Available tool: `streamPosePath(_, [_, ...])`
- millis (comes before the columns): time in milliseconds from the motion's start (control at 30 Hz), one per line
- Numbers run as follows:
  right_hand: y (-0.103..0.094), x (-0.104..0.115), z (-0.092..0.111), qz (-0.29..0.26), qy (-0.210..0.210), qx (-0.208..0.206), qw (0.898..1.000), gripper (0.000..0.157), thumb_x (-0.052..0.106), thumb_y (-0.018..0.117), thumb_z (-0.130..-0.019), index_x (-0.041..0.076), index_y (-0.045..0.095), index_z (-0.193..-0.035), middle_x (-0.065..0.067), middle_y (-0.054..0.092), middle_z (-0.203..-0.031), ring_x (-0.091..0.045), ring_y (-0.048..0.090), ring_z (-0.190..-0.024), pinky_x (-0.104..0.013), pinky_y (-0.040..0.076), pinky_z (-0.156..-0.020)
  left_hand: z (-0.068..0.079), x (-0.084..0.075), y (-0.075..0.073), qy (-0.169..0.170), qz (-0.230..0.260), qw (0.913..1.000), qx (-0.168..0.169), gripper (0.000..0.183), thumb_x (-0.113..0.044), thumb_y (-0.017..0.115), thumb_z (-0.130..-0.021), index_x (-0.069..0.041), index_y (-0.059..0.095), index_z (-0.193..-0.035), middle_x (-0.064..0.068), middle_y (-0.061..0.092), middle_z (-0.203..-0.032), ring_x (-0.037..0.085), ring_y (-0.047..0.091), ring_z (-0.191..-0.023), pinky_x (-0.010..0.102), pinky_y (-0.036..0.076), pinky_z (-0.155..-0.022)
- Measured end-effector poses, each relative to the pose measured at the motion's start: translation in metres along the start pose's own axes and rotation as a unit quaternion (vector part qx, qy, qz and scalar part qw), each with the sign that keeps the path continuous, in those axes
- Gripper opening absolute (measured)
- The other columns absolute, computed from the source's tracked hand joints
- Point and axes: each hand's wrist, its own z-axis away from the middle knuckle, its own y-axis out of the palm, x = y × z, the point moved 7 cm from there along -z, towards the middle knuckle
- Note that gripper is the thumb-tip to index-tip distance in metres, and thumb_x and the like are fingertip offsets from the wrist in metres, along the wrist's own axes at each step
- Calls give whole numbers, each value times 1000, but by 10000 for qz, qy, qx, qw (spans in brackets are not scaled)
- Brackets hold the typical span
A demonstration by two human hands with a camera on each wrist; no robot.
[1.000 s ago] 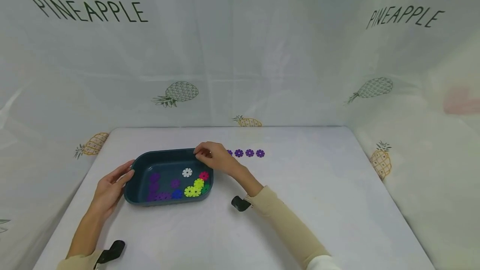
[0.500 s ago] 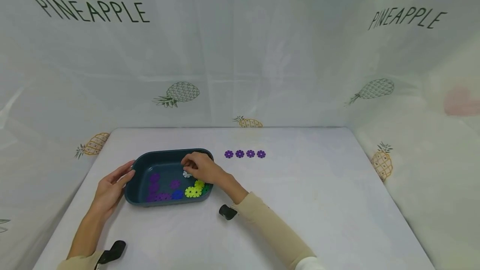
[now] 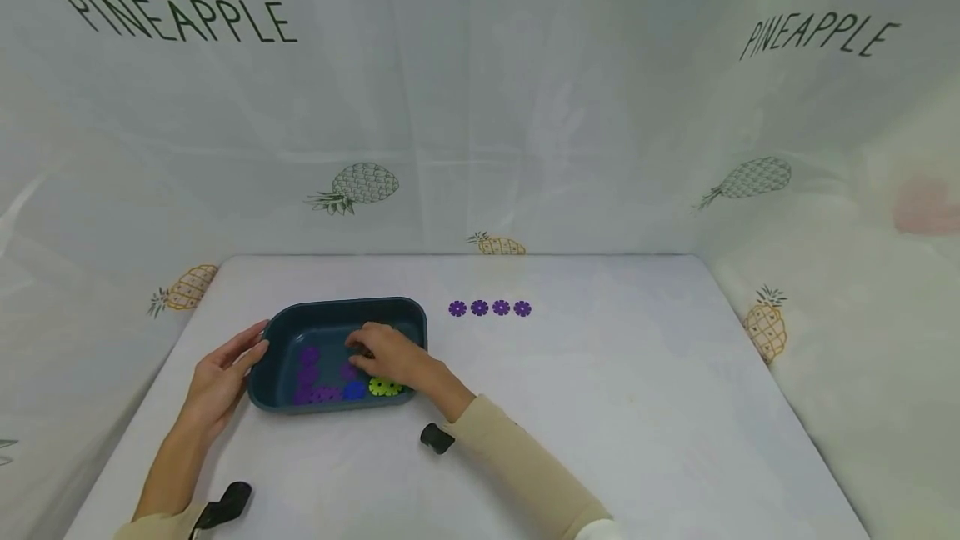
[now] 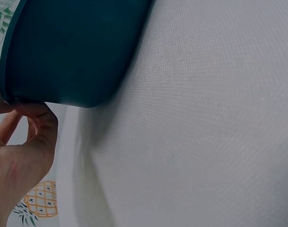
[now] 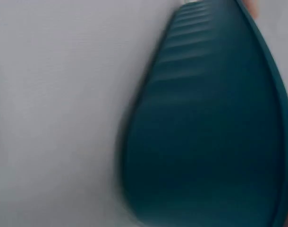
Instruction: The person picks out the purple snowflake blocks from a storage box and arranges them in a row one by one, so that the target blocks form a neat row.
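A dark teal tray (image 3: 337, 312) stands on the left part of the table. My left hand (image 3: 215, 386) grips its left end; in the left wrist view, the thumb and fingers pinch the rim. Over the tray's inside, my right hand (image 3: 390, 354) reaches down with a gap between thumb and fingers, nothing visible between them. Just beside its thumb lies a purple notched disc (image 3: 347, 372). More purple discs (image 3: 307, 375), a blue disc (image 3: 354, 390) and yellow discs (image 3: 384, 387) lie along the tray's left and near sides. My right hand covers the tray's right part.
Several purple notched discs (image 3: 479, 307) lie in a row on the white table (image 3: 600, 407), to the right of the tray and near the back edge. Behind the table hangs a pineapple-print cloth (image 3: 570, 123).
My right hand has moved from the tray's back right rim leftward and down into the tray, over the white and red discs, now hidden. My left hand has stayed on the tray.
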Motion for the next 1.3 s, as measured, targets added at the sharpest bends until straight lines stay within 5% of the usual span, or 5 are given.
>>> streamPosePath(233, [13,9,3,1284,-183,355,9909,36,27,63,-105,12,65,-137,-3,62,-126,-10,59,-113,-15,44,-97,2,-2,-2,49,-68,10000,7,56,-25,70,-100,-15,53,-152,-20,54,-120,-10,54,-105,8,49,-80])
streamPosePath(500, [12,11,3,1393,-117,325,9896,33,24,65,-103,14,66,-134,-1,62,-123,-10,60,-113,-14,44,-97,3,-2,-3,47,-86,9999,55,57,-26,69,-101,-15,50,-153,-19,54,-121,-9,54,-106,9,49,-81])
streamPosePath(833, [1,9,3,325,-266,-84,9991,17,7,64,-102,8,68,-119,-2,70,-113,-6,64,-102,-10,46,-88,1,-3,-2,59,71,10000,32,55,-22,69,-101,-15,52,-152,-17,54,-122,-8,55,-106,11,49,-80])
streamPosePath(1300, [-27,7,12,-591,-603,-1105,9903,15,6,66,-101,3,73,-114,-7,67,-106,-12,63,-96,-9,46,-84,1,-6,1,160,-117,9998,-53,58,-26,69,-101,-11,50,-153,-15,53,-122,-6,53,-107,9,48,-81])
